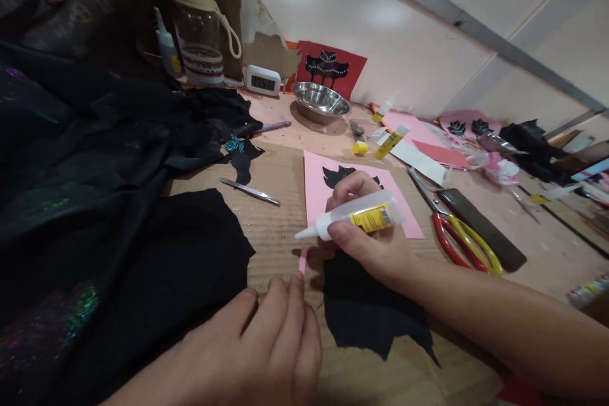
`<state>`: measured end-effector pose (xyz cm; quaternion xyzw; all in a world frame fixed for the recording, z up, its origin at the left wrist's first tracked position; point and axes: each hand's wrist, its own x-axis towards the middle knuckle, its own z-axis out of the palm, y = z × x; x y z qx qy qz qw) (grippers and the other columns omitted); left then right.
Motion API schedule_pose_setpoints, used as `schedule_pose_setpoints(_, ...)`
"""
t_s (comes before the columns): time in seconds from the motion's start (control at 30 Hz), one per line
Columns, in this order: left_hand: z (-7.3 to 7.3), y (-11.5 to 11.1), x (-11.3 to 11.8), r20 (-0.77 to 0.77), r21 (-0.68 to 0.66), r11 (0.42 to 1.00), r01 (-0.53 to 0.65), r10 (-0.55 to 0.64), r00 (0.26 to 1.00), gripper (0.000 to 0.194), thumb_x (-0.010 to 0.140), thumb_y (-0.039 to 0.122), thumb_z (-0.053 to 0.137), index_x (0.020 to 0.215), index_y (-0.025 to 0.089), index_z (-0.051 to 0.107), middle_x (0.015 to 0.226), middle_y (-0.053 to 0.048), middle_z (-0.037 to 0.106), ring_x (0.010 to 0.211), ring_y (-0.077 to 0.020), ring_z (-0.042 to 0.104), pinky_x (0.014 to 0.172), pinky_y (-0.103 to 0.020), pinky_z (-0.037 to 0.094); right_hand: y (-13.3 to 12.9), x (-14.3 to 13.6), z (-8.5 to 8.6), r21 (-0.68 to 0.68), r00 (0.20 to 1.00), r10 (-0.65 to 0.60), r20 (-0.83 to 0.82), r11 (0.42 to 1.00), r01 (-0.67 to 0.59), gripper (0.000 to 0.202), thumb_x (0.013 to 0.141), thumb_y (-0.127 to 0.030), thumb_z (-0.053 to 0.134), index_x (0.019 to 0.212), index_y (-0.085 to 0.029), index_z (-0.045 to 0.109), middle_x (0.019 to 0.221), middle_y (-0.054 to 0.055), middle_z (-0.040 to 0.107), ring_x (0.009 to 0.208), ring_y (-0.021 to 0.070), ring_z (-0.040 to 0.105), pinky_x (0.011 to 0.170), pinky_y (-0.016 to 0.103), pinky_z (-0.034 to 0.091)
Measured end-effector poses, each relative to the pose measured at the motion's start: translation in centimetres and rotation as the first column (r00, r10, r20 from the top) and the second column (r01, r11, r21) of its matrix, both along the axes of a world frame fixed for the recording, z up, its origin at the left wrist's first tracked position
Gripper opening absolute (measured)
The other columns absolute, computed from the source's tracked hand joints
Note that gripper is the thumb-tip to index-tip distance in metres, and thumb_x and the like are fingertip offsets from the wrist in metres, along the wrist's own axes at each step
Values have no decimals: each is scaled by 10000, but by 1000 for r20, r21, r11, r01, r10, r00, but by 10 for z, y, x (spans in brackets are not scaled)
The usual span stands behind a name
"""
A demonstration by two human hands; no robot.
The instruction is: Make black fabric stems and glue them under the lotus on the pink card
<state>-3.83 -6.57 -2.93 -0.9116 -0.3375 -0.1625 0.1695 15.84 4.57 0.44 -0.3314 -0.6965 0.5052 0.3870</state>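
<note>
My right hand (361,228) is closed round a clear plastic glue bottle (368,217) with a yellow label, its white nozzle pointing left. Just under the nozzle tip, a narrow pink paper strip (303,260) sticks up from the fingers of my left hand (280,336), which are pressed together on its lower end. Behind my right hand lies a pink paper sheet (316,187) bearing a black cut-out shape (339,176), partly covered by my fingers. A black fabric piece (375,311) with ragged edges lies below my right wrist. Everything rests on a cardboard sheet (280,171).
Tweezers (250,191) and black cloth (190,254) lie to the left. Red-and-yellow-handled scissors (459,241) and a dark flat bar (480,228) are at right. Behind stand a steel bowl (321,101), a white timer (262,80), a drink bottle (197,32) and a glue stick (391,142).
</note>
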Motion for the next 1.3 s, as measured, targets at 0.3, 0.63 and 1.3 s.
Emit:
schedule_pose_setpoints(0.3, -1, -2, -2, 4, 10, 1000, 2, -2, 1000, 343, 1001, 144, 358, 1199, 143, 638, 1188, -139, 778, 1036, -253, 713, 783, -359, 538, 6, 2, -2, 32, 989, 149, -11, 988, -148, 417, 893, -614, 712, 992, -212, 656, 867, 19, 649, 658, 136, 613, 556, 242, 486)
schedule_pose_setpoints(0.63, 1, -2, 2, 22, -31, 1000, -6, 7, 1000, 362, 980, 134, 385, 1215, 136, 660, 1213, -152, 769, 1056, -265, 703, 780, -360, 537, 3, 2, -1, 4, 995, 79, 66, 997, -80, 436, 927, -618, 658, 820, -195, 661, 733, 11, 632, 591, 133, 596, 501, 236, 459)
schedule_pose_setpoints(1.3, 7, -4, 2, -18, 12, 1000, -23, 23, 1000, 363, 1015, 125, 324, 1177, 142, 648, 1170, -150, 781, 1032, -253, 709, 767, -362, 514, 0, -3, 6, -35, 992, 113, 58, 993, -111, 442, 943, -596, 650, 768, -191, 625, 656, -9, 636, 554, 118, 565, 520, 234, 484)
